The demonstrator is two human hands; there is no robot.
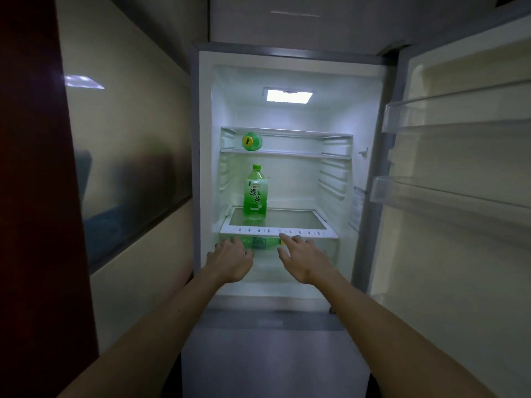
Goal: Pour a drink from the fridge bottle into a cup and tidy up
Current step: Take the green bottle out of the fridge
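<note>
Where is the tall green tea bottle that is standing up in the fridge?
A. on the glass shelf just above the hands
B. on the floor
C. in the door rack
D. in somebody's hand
A: the tall green plastic tea bottle stands upright on the white-framed glass shelf, just above the left hand and the right hand, which are empty and open.

Both bare arms stretched forward, nearly parallel. Left hand point(231, 261) palm down, fingers loosely curled. Right hand point(304, 261) palm down, fingers spread, index extended. Hands apart, gripping nothing.
</note>
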